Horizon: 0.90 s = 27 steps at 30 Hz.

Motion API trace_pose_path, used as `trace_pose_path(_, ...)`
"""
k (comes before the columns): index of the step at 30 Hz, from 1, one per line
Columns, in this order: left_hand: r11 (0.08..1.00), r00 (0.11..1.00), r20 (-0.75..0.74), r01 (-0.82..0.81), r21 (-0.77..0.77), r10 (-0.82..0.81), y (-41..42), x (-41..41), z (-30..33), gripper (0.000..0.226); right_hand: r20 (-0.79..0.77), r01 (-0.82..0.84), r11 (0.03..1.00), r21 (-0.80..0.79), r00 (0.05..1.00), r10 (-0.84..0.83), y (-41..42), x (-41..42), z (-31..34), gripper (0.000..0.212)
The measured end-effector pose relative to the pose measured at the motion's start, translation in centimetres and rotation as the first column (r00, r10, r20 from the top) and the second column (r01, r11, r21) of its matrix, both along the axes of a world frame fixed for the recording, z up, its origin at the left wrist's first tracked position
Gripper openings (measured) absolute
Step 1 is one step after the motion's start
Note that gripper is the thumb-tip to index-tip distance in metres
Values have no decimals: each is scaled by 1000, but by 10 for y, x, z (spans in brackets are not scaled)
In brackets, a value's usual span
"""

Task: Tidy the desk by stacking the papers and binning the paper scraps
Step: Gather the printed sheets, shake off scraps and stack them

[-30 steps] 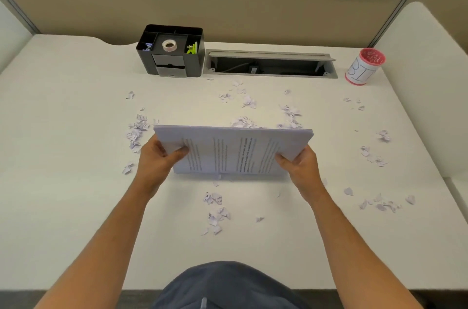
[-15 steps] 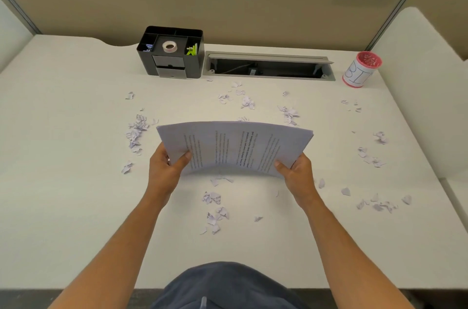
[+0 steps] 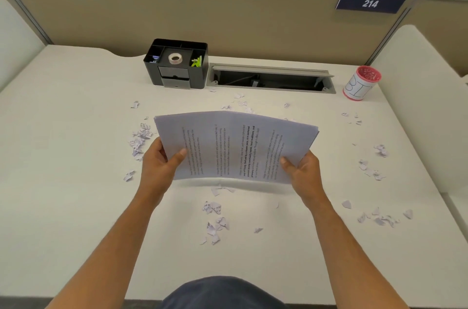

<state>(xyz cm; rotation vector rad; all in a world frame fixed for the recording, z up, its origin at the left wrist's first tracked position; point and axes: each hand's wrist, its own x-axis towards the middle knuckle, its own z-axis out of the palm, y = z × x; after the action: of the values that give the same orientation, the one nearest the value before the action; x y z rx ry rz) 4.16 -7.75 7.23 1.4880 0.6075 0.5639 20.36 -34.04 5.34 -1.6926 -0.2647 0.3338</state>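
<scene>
A stack of printed papers [image 3: 235, 146] hangs just above the middle of the white desk [image 3: 63, 182], bowed upward along its middle. My left hand [image 3: 159, 164] grips its left edge, thumb on top. At the right edge my right hand [image 3: 301, 169] holds it the same way. Several torn paper scraps [image 3: 215, 217] lie scattered on the desk: in front of the stack, to its left [image 3: 139, 139], behind it, and to the right [image 3: 379, 217]. A small pink-rimmed cup marked "BIN" [image 3: 361, 84] stands at the back right.
A black desk organiser [image 3: 177, 65] with a tape roll sits at the back centre-left. Beside it is an open cable tray slot [image 3: 271, 78]. A beige partition wall with a "214" sign [image 3: 369, 3] closes the back. White side panels flank the desk.
The stack has tipped from standing on its long edge to lying flatter, printed side up, and has lifted off the desk and bowed. Both hands keep their grip.
</scene>
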Motion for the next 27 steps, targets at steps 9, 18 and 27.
trace_pose_path(9, 828, 997, -58, -7, 560, 48, 26, 0, 55, 48, 388, -139, 942, -305, 885, 256, -2, 12, 83, 22)
trace_pose_path(18, 659, 957, -169, 287, 695, -238, -12, 21, 89, 25, 523, -253, 818, -517, 663, 536, 25, 2, 156, 29)
trace_pose_path(27, 952, 987, 136, 43, 303, -87, -20, 20, 68, 25, 399, -128, 985, 117, 914, 71, 20, 8, 129, 78)
